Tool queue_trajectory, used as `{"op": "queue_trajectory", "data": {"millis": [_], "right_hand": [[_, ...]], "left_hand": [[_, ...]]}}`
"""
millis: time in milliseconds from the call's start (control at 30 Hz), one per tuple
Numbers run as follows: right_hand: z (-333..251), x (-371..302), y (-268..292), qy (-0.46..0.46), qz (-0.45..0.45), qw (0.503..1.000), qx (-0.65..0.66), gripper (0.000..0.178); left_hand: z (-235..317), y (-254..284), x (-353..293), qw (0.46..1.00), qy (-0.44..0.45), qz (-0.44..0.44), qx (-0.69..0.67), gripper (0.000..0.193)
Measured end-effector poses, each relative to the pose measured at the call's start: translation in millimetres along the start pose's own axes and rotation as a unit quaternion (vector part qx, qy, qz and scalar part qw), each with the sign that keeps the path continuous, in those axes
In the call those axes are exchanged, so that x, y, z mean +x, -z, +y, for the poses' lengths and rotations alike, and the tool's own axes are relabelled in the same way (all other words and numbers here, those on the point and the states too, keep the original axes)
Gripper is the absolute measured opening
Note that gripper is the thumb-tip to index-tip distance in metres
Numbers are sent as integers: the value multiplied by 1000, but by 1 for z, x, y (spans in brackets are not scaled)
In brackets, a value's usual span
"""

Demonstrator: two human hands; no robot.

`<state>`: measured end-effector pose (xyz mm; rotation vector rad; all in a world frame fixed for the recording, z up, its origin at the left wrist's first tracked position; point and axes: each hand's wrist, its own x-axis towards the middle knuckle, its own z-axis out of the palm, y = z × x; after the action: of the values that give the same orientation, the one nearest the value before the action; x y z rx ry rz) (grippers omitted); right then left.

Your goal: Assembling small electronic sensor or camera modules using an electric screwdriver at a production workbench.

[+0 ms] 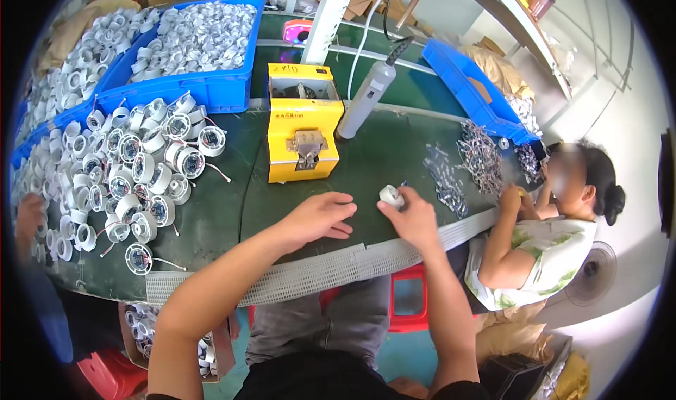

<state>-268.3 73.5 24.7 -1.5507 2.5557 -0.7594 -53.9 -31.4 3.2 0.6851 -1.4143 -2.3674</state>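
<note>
My right hand (414,218) grips a small white ring-shaped housing (391,196) between thumb and fingers, just above the green table. To its left hovers my left hand (320,218), fingers loosely bent and apart, with nothing in it. Beyond that hand stands a yellow bench machine (303,143) with a metal clamp on its front. A grey cylindrical tool (367,98) with a cable at its top leans beside the machine. Many white round housings with circuit boards and wires (141,167) are heaped on the table at the left.
Blue trays (243,83) full of white rings stand at the far left. Small wired parts (445,178) and a wire bundle (481,153) lie at the right, near a seated co-worker (535,245). A perforated strip (317,277) edges the table. Another person's hand (29,220) shows at far left.
</note>
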Motion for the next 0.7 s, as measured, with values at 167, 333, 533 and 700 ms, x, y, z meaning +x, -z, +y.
{"op": "queue_trajectory", "data": {"millis": [167,333,533,700], "right_hand": [[-49,-21,-39,188,29,948,253,39],[-58,-26,-35,211,73,910,348,52],[-62,8,-33,25,-264,813,518,31],[-73,-4,-53,-43,-243,784,570,19]], "left_hand": [[-7,5,4,989,-5,1,-146,53],[7,13,-13,962,-207,32,173,40],[28,14,-41,759,-324,133,549,53],[25,18,-50,856,-275,91,428,54]]}}
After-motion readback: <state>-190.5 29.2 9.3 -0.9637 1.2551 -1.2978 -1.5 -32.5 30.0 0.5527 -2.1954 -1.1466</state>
